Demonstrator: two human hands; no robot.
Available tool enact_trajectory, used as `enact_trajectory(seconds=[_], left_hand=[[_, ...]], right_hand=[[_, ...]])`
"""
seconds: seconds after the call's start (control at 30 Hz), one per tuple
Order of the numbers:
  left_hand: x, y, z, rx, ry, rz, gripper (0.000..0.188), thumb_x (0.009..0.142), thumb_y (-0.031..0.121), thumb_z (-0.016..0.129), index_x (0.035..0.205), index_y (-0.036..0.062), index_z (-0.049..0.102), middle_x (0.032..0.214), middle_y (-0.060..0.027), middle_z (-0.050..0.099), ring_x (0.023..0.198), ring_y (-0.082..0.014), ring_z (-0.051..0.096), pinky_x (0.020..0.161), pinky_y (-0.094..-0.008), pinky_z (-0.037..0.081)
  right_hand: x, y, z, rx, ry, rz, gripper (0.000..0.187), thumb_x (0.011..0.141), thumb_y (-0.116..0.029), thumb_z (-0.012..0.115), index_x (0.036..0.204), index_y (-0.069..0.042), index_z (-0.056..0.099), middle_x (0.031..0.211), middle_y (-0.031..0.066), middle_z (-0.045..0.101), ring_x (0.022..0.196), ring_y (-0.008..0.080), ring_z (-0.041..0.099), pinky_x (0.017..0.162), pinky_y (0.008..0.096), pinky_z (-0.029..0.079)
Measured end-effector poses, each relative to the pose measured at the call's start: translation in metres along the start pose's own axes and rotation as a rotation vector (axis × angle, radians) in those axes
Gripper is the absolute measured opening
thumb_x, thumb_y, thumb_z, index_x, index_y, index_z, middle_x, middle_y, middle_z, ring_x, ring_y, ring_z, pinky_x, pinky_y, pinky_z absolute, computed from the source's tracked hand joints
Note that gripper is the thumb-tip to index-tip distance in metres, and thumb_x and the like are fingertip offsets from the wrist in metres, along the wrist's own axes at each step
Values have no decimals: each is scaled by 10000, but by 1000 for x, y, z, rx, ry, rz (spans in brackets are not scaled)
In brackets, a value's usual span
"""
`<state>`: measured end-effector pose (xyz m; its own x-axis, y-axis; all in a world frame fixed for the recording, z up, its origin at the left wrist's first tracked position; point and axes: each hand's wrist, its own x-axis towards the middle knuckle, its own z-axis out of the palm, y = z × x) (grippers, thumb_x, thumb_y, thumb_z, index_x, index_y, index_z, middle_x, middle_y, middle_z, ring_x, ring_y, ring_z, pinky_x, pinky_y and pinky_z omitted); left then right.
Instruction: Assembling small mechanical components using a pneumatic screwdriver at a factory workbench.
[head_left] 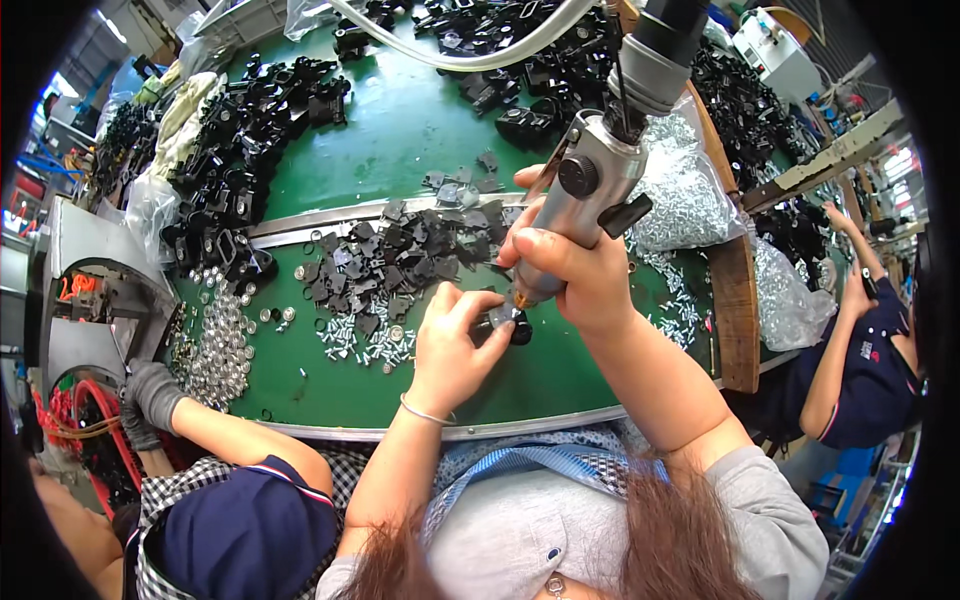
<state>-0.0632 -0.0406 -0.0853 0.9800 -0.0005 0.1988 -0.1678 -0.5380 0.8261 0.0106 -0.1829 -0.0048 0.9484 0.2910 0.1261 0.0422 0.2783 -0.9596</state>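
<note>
My right hand (590,272) is wrapped around the silver barrel of a power screwdriver (612,160) that hangs from above, its tip pointing down. Low over the table, my left hand (452,335) pinches a small black plastic part (520,330) between thumb and fingers. The screwdriver's brass-coloured nose (520,300) meets the part, or nearly so; the exact contact is too small to tell. Just beyond my left hand lies a heap of flat black plates (370,262). Loose silver screws (365,342) are scattered beside that hand.
Black housings (265,125) are piled at far left and far right. A bag of silver screws (685,195) stands right of the tool. Round metal pieces (215,345) lie at left. A co-worker's gloved hand (155,395) is near the left edge; another person (865,340) works at right.
</note>
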Motion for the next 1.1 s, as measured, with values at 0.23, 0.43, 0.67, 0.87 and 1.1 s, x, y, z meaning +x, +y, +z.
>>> enact_trajectory(seconds=[0.23,0.43,0.67,0.87,1.1], left_hand=[[0,-2,1,-18,-7,-8,268,741,180,740,978,94,649,851,-96,514,790,-272,558,697,-368,477],[0,-5,3,-34,-5,-7,273,741,180,741,982,93,648,856,-98,516,797,-276,559,707,-372,477],[-2,-5,4,-15,19,47,275,740,183,746,980,93,645,861,-102,521,799,-283,558,709,-379,474],[1,-7,1,-38,-6,72,275,733,184,753,967,87,645,858,-107,523,792,-290,555,699,-381,471],[12,-7,-8,-35,-61,86,268,731,162,750,961,68,648,862,-115,530,785,-286,559,699,-367,472]], right_hand=[[-4,0,5,42,-4,38,559,768,-94,676,1246,59,431,814,79,621,727,161,628,721,303,501],[3,-1,-3,-28,-133,80,510,759,-96,688,1195,53,470,818,81,624,723,151,628,699,292,499],[0,0,1,-100,-184,68,465,730,-83,711,1138,32,518,786,81,625,632,139,604,566,249,481],[-4,8,1,81,-161,95,329,714,-29,745,1012,-5,608,776,4,617,674,67,557,603,238,462],[6,-6,-2,12,-212,6,472,710,-87,737,1123,9,530,803,90,641,676,124,599,599,221,478]])
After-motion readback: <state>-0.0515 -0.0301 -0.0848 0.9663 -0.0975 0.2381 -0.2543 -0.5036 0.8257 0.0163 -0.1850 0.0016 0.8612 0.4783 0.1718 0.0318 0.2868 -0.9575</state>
